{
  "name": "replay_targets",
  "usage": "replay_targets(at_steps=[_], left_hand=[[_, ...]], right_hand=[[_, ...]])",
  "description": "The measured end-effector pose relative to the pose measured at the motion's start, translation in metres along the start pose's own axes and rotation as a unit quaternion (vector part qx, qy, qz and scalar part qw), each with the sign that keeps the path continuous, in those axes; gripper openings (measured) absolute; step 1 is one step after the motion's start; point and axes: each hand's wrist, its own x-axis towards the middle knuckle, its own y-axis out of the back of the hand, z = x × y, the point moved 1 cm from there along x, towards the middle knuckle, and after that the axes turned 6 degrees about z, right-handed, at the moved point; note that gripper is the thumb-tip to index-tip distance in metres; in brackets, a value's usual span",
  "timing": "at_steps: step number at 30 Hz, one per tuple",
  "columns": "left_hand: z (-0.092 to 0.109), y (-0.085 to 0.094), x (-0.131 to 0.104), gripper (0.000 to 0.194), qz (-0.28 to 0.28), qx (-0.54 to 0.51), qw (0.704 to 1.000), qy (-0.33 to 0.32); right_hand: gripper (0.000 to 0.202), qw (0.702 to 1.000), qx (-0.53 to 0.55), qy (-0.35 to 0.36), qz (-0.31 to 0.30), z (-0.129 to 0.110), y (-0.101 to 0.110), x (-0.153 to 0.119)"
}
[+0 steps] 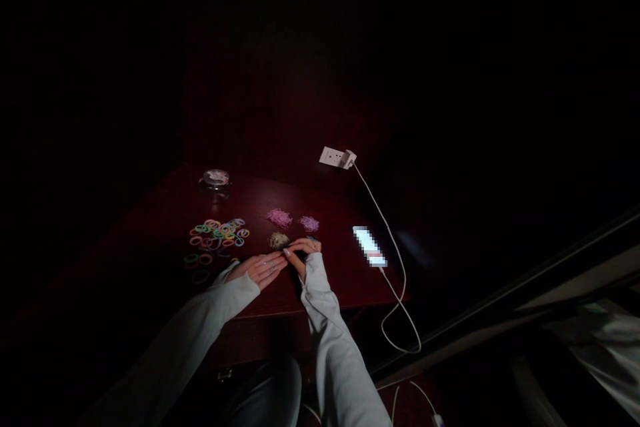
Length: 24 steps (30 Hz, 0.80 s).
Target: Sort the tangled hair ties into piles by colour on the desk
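My left hand (265,269) lies palm down near the table's front edge, fingers stretched out flat and holding nothing I can see. Its fingertips meet the thumb of my right hand (304,251). That hand is curved, thumb and forefinger drawn close together; whatever may be between them is too small to make out. Just beyond the fingertips is a pile of yellowish small rubber bands (278,240). A pink pile of bands (279,217) and a purple pile of bands (309,223) lie behind it. Bluish bands (313,238) show partly behind my right hand.
Many-coloured hair ties (219,232) spread over the left of the dark red table (345,280). A round clear container (216,179) stands at the back left. To the right, a lit phone (369,246) has a white cable (387,223) running to a charger (348,159) in a wall socket.
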Motion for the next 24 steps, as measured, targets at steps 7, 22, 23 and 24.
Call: replay_targets(at_steps=[7,22,23,24], left_hand=[[0.000,-0.011,0.000,0.075,0.043,-0.026,0.999,-0.009],[-0.008,-0.004,0.001,0.082,0.065,-0.080,0.995,-0.015],[-0.009,-0.004,0.001,0.081,0.077,-0.080,0.994,-0.011],[-0.009,-0.004,0.002,0.081,0.090,-0.079,0.993,-0.007]], right_hand=[[0.036,0.962,-0.126,-0.157,0.182,0.030,0.030,0.011],[0.034,0.984,-0.110,-0.057,0.124,0.015,0.038,0.010],[0.029,0.992,-0.085,-0.025,0.086,0.009,0.034,0.007],[0.023,0.997,-0.064,0.002,0.043,0.002,0.030,0.004]])
